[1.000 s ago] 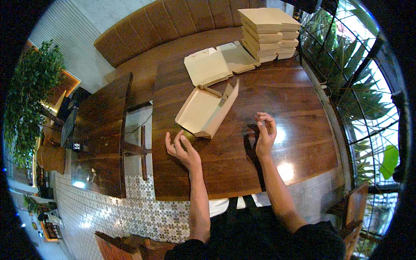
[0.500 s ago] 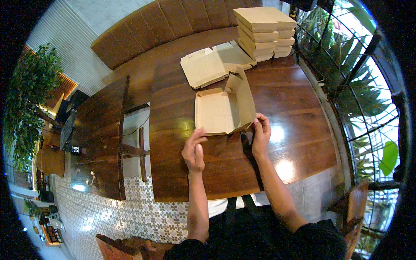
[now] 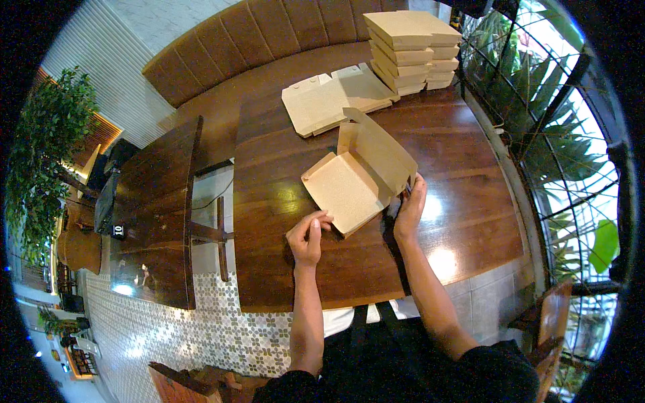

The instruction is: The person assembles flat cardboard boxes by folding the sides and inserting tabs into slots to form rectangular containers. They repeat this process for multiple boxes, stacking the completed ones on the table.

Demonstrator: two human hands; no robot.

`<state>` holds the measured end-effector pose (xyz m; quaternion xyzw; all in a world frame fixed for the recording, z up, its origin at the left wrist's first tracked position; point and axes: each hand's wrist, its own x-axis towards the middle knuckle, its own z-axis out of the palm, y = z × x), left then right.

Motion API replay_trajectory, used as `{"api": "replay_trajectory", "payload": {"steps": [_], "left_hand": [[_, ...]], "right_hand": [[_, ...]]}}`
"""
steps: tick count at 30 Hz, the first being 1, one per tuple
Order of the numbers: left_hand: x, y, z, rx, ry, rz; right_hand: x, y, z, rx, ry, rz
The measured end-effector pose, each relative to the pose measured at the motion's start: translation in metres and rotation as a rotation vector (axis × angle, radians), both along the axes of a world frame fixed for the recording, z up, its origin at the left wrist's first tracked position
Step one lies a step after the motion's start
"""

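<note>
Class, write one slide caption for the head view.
Left hand and right hand at an open box on a wooden table, stacked boxes behind.

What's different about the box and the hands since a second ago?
The open box has turned counterclockwise and shifted right. The right hand, apart from it before, now touches the raised lid; the left hand moved slightly right and is now at the box's near left edge. The stacked boxes and flat cardboard stayed put.
</note>
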<state>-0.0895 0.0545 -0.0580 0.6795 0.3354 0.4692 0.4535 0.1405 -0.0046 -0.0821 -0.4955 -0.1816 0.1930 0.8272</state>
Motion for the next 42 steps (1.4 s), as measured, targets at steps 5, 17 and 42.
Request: {"api": "replay_trajectory", "payload": {"steps": [5, 17, 42], "left_hand": [[0.01, 0.01, 0.003, 0.339, 0.239, 0.106], [0.002, -0.001, -0.009, 0.048, -0.067, 0.038], [-0.007, 0.023, -0.002, 0.356, -0.234, 0.691]], "right_hand": [[-0.01, 0.0, 0.008, -0.033, -0.35, -0.04], [-0.005, -0.003, 0.002, -0.053, -0.326, 0.108], [0.012, 0.001, -0.017, -0.256, -0.1, -0.276]]}}
